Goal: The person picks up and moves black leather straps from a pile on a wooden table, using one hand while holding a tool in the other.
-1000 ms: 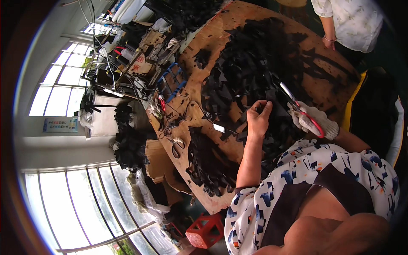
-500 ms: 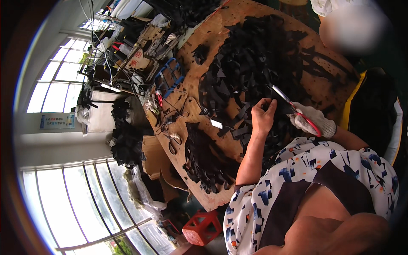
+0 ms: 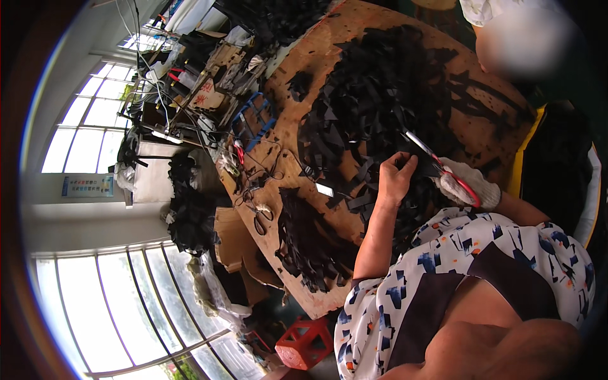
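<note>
Over the near part of a large heap of black fabric strips point(image 3: 361, 88), my bare left hand point(image 3: 394, 180) is closed in a pinch. A black strip point(image 3: 423, 171) appears to be held between its thumb and fingers, though it blends into the dark heap. To its right, my right hand point(image 3: 486, 191) wears a white knit glove and is closed round red-handled scissors point(image 3: 465, 183). Their silvery blades point(image 3: 420, 143) point away and to the left, just beyond my left fingertips. Whether the blades touch any fabric cannot be made out.
A wooden table point(image 3: 297, 47) bears the heap, a smaller black pile point(image 3: 310, 234), another pair of scissors point(image 3: 261, 218), cords and a blue plastic basket point(image 3: 254, 117). A red stool point(image 3: 304, 343) stands by the table's near-left corner. Another person point(image 3: 500, 38) is at the far right.
My left hand has shifted slightly right and nearer to me. The scissors stay in my gloved right hand at nearly the same place. The whole view has moved a little.
</note>
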A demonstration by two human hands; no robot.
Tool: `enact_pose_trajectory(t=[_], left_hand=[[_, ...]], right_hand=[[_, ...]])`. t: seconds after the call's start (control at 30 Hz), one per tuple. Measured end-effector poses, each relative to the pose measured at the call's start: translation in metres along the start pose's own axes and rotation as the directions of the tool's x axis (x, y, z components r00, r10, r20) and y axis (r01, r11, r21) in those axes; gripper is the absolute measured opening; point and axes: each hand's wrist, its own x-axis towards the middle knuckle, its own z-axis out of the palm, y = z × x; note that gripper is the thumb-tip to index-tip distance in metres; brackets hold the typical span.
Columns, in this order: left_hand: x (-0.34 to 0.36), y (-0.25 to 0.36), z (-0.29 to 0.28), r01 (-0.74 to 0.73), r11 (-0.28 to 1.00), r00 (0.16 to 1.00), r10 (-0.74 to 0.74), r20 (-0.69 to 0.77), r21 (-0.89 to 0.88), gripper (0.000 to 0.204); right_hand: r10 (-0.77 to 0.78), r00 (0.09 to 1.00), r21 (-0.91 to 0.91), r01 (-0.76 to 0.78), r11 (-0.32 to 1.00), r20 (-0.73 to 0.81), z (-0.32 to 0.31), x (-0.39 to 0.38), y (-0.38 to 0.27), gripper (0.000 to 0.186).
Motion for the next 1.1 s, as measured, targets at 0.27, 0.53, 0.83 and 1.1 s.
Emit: enact_pose_trajectory(t=[0.27,0.53,0.83,1.1], left_hand=[[-0.002,-0.006,-0.008,0.045,0.998,0.999,-0.046,0.028,0.034,0.014],[-0.063,0.044,-0.086,-0.338,0.906,0.870,0.197,-0.451,-0.256,0.024],[-0.084,0.058,-0.119,-0.756,0.396,0.649,0.555,-0.520,-0.521,0.022],[-0.010,-0.043,-0.030,0.059,0.605,0.975,0.135,-0.175,0.794,0.021]], right_hand=[[0.309,0.951,0.462,-0.287,0.839,0.030,0.004,0.002,-0.007,0.026],[0.224,0.965,0.821,-0.237,0.520,0.136,-0.031,0.005,0.007,0.030],[0.196,0.977,0.765,-0.190,0.615,0.086,-0.035,0.003,0.011,0.031],[0.235,0.972,0.674,-0.177,0.717,0.006,-0.036,0.003,0.015,0.034]])
